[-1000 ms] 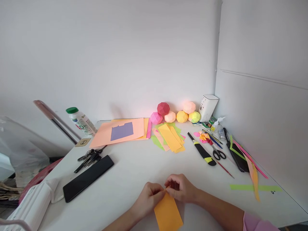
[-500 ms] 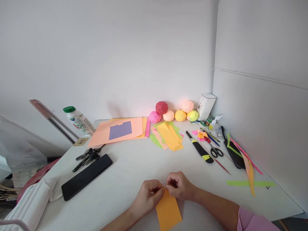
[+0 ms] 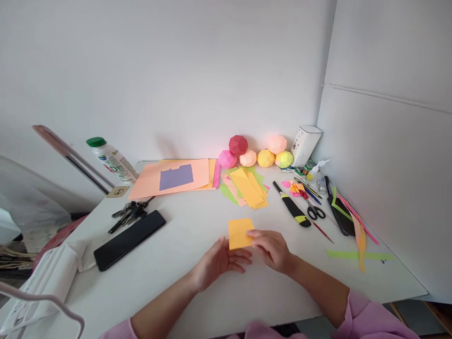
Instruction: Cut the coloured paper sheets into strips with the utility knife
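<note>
A square piece of orange-yellow paper (image 3: 240,234) is raised in front of me, tilted toward my view. My right hand (image 3: 273,249) pinches its right edge between thumb and fingers. Just below and left of the paper is my left hand (image 3: 219,263), palm up with fingers spread. Its thumb comes close to the paper's left edge; whether they touch I cannot tell. Beyond the hands lies a pile of yellow, green and pink paper strips (image 3: 247,186). To the right of that pile are a black-and-yellow cutter knife (image 3: 293,207) and black-handled scissors (image 3: 315,212).
Several faceted paper balls (image 3: 238,145) stand along the wall. Large coloured sheets (image 3: 148,181) lie at back left, near a green-capped bottle (image 3: 115,162). A black phone-like slab (image 3: 130,240) and keys (image 3: 130,214) are on the left. A green strip (image 3: 342,254) lies at right.
The paper has come up off the table and looks shorter than the long piece before. My left hand has let go and opened; my right hand holds the paper. The view has shifted slightly.
</note>
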Demonstrator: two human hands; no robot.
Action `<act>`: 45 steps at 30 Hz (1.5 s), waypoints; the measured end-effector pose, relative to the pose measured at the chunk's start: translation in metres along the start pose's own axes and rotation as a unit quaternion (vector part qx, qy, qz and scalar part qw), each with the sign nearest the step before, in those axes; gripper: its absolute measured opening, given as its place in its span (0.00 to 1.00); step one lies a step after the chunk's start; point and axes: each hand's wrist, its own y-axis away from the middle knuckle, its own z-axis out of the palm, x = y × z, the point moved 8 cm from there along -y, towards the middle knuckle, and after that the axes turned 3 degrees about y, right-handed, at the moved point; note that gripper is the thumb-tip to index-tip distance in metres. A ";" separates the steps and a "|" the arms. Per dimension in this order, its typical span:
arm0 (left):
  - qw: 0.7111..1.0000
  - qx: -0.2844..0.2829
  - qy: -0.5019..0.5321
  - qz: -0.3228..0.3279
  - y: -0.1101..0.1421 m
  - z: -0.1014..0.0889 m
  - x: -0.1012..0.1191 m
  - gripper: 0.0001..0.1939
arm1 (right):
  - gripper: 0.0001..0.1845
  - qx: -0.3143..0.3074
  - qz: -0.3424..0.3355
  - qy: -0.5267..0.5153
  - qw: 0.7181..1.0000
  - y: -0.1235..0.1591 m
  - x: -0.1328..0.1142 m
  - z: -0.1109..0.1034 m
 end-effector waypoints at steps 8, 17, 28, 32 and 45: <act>0.989 0.006 0.144 -0.030 -0.001 0.002 -0.006 0.21 | 0.07 -0.073 -0.143 0.082 0.984 0.007 -0.033 0.022; 0.987 0.068 0.143 0.031 0.001 -0.005 0.006 0.10 | 0.06 -0.083 -0.040 -0.020 0.996 0.002 -0.021 0.021; 0.993 -0.007 0.118 0.013 0.001 0.009 0.003 0.22 | 0.05 0.033 0.184 -0.056 0.981 -0.001 0.012 0.005; 0.993 -0.022 0.116 -0.017 0.002 0.013 -0.002 0.22 | 0.06 0.025 0.210 -0.091 0.973 0.001 0.018 0.009; 0.986 -0.056 0.160 -0.011 0.003 0.015 -0.002 0.30 | 0.06 0.049 0.204 -0.105 0.972 -0.001 0.015 0.006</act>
